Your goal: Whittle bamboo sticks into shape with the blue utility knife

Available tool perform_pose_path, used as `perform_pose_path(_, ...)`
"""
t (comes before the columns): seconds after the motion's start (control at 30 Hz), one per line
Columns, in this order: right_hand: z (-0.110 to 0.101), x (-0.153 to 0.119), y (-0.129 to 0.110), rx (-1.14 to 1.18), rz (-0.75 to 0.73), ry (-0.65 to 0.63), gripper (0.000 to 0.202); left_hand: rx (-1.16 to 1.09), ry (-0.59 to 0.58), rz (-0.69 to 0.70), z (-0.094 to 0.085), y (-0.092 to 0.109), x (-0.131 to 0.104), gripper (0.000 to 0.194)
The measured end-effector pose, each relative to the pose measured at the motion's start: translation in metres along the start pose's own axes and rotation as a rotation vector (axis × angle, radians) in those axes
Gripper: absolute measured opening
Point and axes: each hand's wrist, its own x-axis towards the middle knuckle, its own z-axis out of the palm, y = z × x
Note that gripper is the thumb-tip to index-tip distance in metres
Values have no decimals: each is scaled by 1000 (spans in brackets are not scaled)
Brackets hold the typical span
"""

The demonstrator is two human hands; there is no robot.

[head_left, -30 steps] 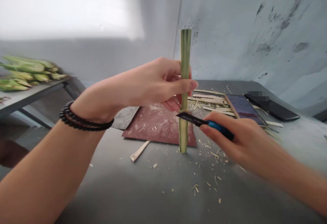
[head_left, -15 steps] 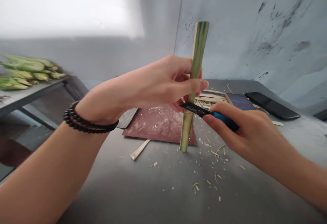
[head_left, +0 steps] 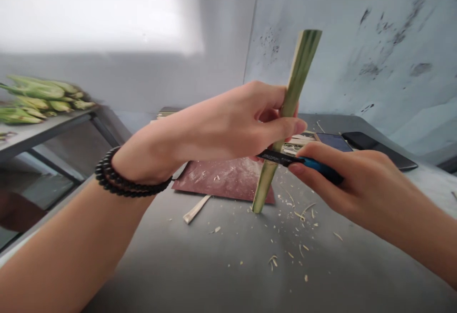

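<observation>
A green plant stalk (head_left: 299, 75) stands on the grey table, its top tilted to the right and its foot touching the tabletop. My left hand (head_left: 250, 118) is closed around the stalk near its middle. In my right hand (head_left: 342, 175) is a utility knife (head_left: 316, 166) with a blue handle and a black blade. The blade lies across the stalk just below my left fingers, above a paler stretch of its surface. How deep the blade sits cannot be made out.
A reddish-brown sheet (head_left: 217, 182) dusted with shavings lies behind the stalk's foot, with a pale strip (head_left: 196, 210) before it. Scraps litter the table (head_left: 185, 265). A black phone (head_left: 378, 149) is at the right. Green cobs or stalks (head_left: 39, 94) lie on the left side table.
The stalk's top has swung to the right while its foot has stayed nearly in place. My left hand has moved right with it, and the knife has shifted slightly right and down.
</observation>
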Motion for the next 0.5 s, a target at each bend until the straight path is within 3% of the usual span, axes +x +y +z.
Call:
perform_pose_path(0.23,-9,-3,10,-9,-15,-29,48,5,-5,-29,-1,3,-2,33)
perform_pose_path(0.5,-33,36,13,47,-214,-189,53,-14,-25,-41,-3,6,-4,32)
